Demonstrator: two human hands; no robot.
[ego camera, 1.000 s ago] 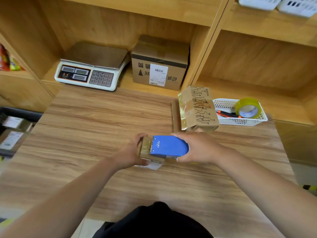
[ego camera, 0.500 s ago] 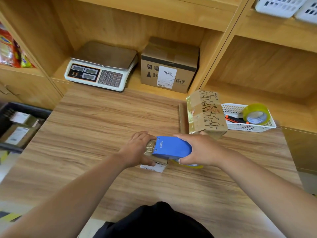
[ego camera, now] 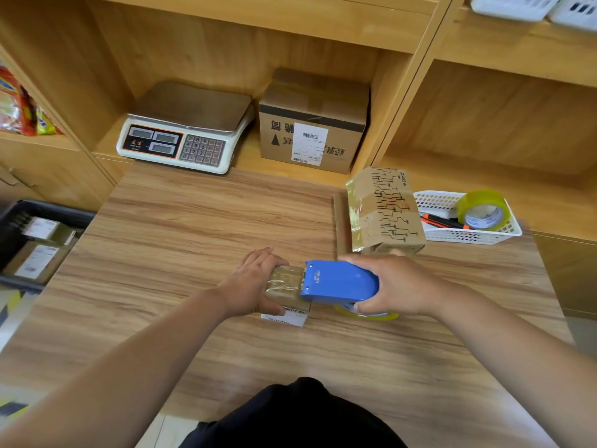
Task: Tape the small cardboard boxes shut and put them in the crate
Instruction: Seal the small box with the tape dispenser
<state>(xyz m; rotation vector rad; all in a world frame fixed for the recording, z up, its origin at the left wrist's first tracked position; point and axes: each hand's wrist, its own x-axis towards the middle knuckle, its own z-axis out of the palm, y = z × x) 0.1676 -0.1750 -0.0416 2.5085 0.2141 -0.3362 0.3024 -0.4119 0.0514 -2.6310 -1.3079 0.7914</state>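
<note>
Crate (ego camera: 58,209) sits left of the worktop (ego camera: 193,227), boxes inside. Left hand (ego camera: 255,282) grip clamps the small box (ego camera: 286,287) mid-worktop, likely so tape pull can't drag it. Right hand (ego camera: 399,286) grip wraps the blue tape dispenser (ego camera: 339,281), blade end on box top. Printed box (ego camera: 384,211) waits right.

There's the box (ego camera: 286,286) on the table (ego camera: 193,237), left hand (ego camera: 255,282) on its left end, dispenser (ego camera: 339,281) on its right end, in the right hand (ego camera: 397,286). Behind the dispenser stands a second box (ego camera: 384,211); right of that a basket (ego camera: 468,236), roll (ego camera: 483,210) in it. On the shelf (ego camera: 245,160) behind, scale (ego camera: 184,127) and carton (ego camera: 313,124). Left of the table, the crate (ego camera: 13,215).
</note>
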